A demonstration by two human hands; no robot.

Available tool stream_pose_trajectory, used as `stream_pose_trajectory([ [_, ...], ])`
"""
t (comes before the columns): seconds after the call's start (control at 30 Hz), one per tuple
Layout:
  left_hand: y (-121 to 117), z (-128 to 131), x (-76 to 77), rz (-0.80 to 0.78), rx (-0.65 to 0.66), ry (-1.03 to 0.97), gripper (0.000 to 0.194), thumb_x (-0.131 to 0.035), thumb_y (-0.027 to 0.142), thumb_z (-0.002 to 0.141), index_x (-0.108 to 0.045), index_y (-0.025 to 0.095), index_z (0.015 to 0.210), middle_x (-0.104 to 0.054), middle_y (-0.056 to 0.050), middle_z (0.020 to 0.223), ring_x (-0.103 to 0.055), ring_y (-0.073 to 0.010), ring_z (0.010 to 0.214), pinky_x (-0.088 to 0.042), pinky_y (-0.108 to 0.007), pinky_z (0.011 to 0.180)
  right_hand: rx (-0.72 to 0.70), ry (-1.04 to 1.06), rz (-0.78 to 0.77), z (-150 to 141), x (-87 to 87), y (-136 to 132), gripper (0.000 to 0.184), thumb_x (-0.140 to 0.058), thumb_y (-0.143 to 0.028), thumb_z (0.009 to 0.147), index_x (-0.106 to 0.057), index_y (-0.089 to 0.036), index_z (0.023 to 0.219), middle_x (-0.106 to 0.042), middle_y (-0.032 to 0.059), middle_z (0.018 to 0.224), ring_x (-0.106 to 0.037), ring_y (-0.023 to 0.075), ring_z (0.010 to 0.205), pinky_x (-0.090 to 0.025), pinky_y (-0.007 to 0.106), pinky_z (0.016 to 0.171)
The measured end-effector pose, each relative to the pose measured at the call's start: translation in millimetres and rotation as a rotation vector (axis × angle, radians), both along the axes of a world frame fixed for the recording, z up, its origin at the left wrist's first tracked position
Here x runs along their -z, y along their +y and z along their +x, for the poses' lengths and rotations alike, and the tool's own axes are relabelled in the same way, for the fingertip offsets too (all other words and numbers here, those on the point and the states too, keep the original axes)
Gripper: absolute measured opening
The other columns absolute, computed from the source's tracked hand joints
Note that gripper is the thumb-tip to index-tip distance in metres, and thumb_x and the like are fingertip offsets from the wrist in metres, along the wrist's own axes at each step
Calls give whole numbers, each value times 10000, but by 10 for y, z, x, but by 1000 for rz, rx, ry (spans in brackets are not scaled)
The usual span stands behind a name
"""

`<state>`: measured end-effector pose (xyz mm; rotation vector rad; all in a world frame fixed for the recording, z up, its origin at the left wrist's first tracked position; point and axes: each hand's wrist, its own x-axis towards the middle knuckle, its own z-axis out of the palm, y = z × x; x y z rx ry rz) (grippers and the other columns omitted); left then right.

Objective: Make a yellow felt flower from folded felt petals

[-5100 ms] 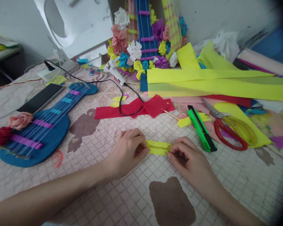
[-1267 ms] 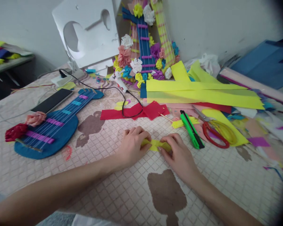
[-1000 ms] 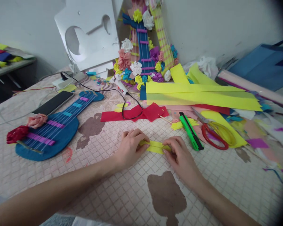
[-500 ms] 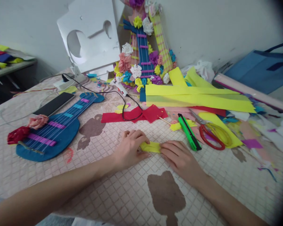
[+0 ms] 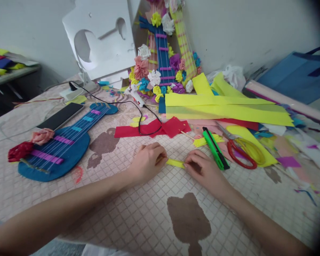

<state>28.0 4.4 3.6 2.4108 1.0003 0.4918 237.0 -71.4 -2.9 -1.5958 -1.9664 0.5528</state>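
Fingers of the left hand [image 5: 149, 160] and right hand [image 5: 202, 170] are nearly closed, pinching opposite ends of the yellow strip [image 5: 175, 163]; it lies mid-bench, the red-handled scissors [image 5: 242, 153] rightward. Bare cloth [image 5: 138, 213] spreads toward the bench's near edge.

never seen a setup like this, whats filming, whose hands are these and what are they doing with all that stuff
There is no machine here: one camera on a person's head looks down at their own bare hands. The left hand and right hand hold a narrow yellow strip between them. On the patterned cloth lie a blue guitar shape to the left, red paper and a glue gun beyond, and a green cutter and scissors to the right.
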Motion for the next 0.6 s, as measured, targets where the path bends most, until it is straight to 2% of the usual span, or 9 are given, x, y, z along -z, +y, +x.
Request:
stream_pose_trajectory([
  [0.13,24,37,-5,10,-16,68,63,-536,164,792,-588,172,758,-605,-1,832,-564,-143,755,-364,-303,708,29,-9,-36,2,-29,39,110,-524,-101,813,-508,-193,754,-494,22,824,-527,150,741,-454,292,651],
  [0.33,43,32,51,20,-28,48,46,-550,158,780,-571,166,740,-591,3,824,-563,-142,756,-364,-306,712,41,-23,-22,5,-11,65,121,-513,-100,821,-498,-192,745,-495,19,810,-523,148,740,-450,287,653],
  [0.6,51,25,34,5,-32,70,39,-559,184,807,-588,182,833,-590,0,916,-566,-135,750,-367,-331,748,85,-41,-39,-4,35,75,131,-525,-73,793,-488,-195,764,-490,17,840,-539,129,698,-466,283,643],
])
